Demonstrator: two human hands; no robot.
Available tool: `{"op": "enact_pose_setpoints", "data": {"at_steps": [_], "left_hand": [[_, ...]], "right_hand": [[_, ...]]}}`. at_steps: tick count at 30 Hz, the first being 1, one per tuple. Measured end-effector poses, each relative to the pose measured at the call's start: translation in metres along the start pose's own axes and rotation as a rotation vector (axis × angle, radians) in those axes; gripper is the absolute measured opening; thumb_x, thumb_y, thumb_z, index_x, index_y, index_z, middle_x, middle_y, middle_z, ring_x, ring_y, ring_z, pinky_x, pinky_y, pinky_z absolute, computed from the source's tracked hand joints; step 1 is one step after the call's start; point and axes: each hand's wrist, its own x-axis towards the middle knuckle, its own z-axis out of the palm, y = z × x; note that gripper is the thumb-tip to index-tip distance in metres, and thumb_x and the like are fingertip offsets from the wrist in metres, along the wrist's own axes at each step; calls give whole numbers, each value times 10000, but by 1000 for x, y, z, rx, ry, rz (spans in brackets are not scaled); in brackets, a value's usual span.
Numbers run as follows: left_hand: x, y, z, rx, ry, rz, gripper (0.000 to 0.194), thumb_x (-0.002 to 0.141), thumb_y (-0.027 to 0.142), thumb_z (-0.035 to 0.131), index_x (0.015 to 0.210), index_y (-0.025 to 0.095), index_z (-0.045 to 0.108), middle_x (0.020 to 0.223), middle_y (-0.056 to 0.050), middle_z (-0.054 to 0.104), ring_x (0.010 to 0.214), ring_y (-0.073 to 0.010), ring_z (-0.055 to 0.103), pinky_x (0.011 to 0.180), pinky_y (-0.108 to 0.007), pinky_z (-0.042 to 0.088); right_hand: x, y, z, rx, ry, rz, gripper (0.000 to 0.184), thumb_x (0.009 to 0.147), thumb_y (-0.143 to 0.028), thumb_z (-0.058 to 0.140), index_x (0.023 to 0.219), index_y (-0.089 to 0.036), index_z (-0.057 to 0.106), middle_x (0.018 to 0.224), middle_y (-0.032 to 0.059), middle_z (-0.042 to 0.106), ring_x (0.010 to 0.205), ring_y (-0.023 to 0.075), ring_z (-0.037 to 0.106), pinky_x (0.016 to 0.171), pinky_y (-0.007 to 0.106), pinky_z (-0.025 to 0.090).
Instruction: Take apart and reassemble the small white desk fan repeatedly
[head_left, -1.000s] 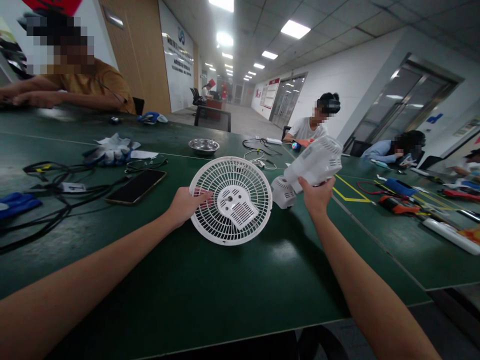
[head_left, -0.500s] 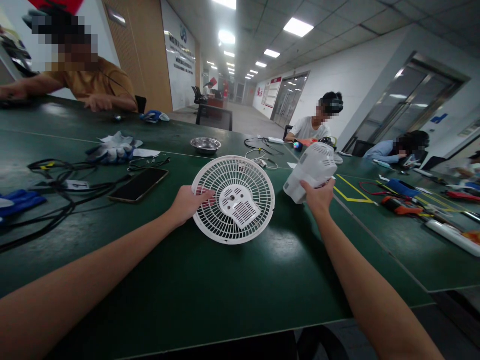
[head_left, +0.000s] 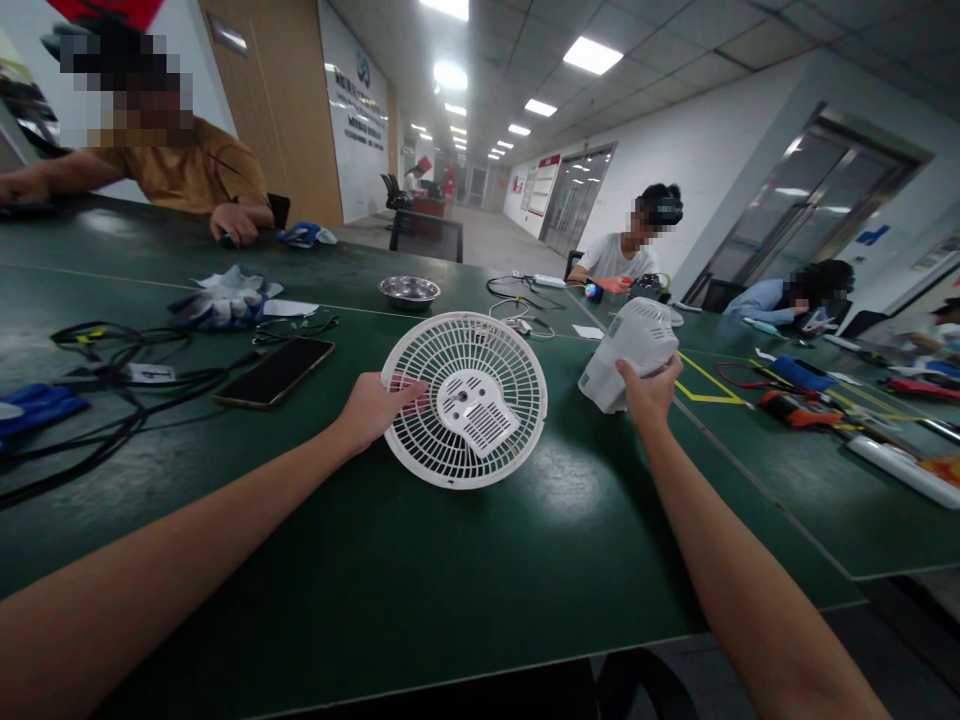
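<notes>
A round white fan grille (head_left: 480, 415), with a slotted plate at its centre, is tilted up in front of me. My left hand (head_left: 375, 410) grips its left rim, some fingers showing through the bars. To the right, my right hand (head_left: 649, 388) is closed around a white plastic housing (head_left: 628, 340) with vent slots, seemingly a fan's motor housing. The housing leans over the green table (head_left: 465, 590), apart from the grille; whether its lower end touches the tabletop I cannot tell.
Left of the grille lie a phone (head_left: 276, 372), black cables (head_left: 127, 400) and work gloves (head_left: 225, 300). Behind it stands a metal bowl (head_left: 409, 292). An orange-and-black meter (head_left: 799, 410) and other tools lie at right. Several people sit around the table.
My right hand has shifted the white housing slightly right and down, closer to the tabletop. My left hand and the grille stay nearly in place.
</notes>
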Motion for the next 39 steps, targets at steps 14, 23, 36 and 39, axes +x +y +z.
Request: {"op": "enact_pose_setpoints", "data": {"at_steps": [14, 23, 36, 39], "left_hand": [[3, -4, 0, 17, -7, 46, 171, 769, 262, 751, 893, 146, 732, 812, -76, 773, 743, -224, 742, 717, -358, 603], [3, -3, 0, 19, -9, 37, 174, 770, 267, 751, 900, 153, 735, 847, -86, 776, 767, -230, 742, 734, -365, 603], [3, -5, -2, 18, -14, 55, 187, 765, 277, 755, 898, 148, 734, 845, -89, 777, 778, -239, 743, 716, -356, 603], [3, -5, -2, 39, -8, 61, 179, 772, 281, 749, 891, 149, 732, 834, -81, 775, 764, -229, 741, 711, -352, 601]], "right_hand": [[0, -14, -6, 140, 95, -46, 738, 717, -488, 710, 1321, -152, 452, 1188, 133, 614, 1029, 265, 614, 923, 425, 470], [0, -14, -5, 151, 77, -91, 777, 730, -478, 699, 1371, -156, 401, 1236, 141, 587, 1057, 262, 608, 947, 428, 464], [1, -11, -4, 197, 109, -113, 739, 756, -483, 677, 1358, -140, 420, 1256, 149, 579, 1077, 260, 613, 952, 412, 467], [1, -11, -5, 169, 138, -119, 717, 755, -492, 688, 1339, -148, 455, 1220, 134, 607, 1046, 254, 621, 936, 405, 472]]}}
